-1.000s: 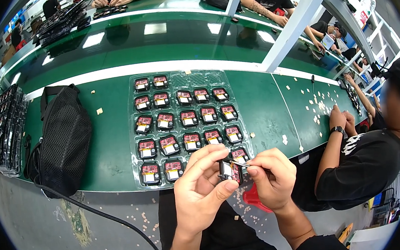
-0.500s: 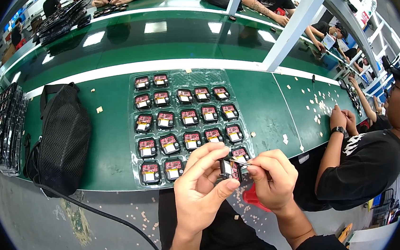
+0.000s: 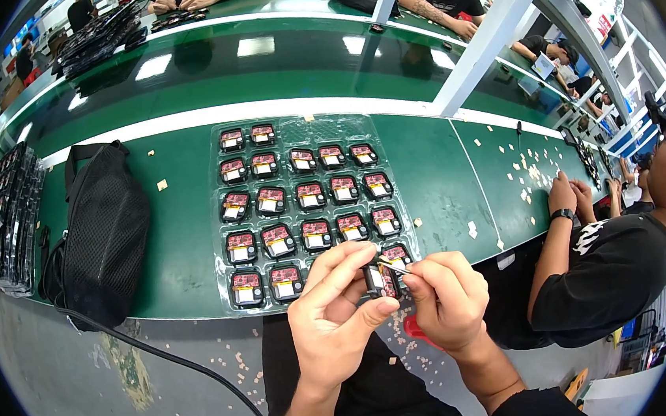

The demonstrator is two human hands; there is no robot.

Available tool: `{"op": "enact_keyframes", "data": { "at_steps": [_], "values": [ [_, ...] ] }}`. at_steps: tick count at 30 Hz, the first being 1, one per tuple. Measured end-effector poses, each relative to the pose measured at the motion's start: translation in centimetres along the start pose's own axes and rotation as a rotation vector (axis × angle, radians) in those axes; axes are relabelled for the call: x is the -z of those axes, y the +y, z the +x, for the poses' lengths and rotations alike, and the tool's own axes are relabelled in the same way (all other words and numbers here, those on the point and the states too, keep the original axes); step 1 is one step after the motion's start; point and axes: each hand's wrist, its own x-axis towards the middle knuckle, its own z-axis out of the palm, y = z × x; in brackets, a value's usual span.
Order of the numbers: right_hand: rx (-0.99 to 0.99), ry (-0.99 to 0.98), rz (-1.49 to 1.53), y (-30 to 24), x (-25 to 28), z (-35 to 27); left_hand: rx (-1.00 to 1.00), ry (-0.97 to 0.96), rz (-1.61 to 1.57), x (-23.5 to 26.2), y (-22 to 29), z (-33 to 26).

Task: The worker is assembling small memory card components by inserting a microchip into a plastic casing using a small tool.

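Our right hand (image 3: 450, 299) has come slightly nearer our left hand (image 3: 329, 331) since the earlier frame, and a co-worker (image 3: 615, 277) at right has shifted their head. We hold the black unit (image 3: 386, 284) in the left hand, fingers curled and thumb below, half open around its edges; it is tilted, raised before the near right part of the tray (image 3: 326, 129). Our right thumb and fingers close in a pinch on a thin tool (image 3: 395, 267), its tip at the unit's upper edge; we cannot tell whether they touch. Similar units (image 3: 310, 195) sit in rows in the tray, on the green surface (image 3: 442, 190). To its left lies a black bag (image 3: 113, 227).
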Motion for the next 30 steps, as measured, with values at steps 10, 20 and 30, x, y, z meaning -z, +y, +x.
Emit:
{"op": "enact_keyframes", "data": {
  "at_steps": [10,20,30],
  "values": [
    [-0.072,0.017,0.109,0.36,0.38,-0.25,-0.013,-0.033,-0.033,0.03,-0.15,0.12],
    [-0.121,0.022,0.129,-0.08,-0.13,-0.27,0.014,-0.007,-0.027,-0.41,-0.10,-0.20],
    [0.009,0.034,-0.021,0.34,0.11,0.15,0.010,-0.024,-0.025,0.31,-0.02,0.09]
  ]
}}
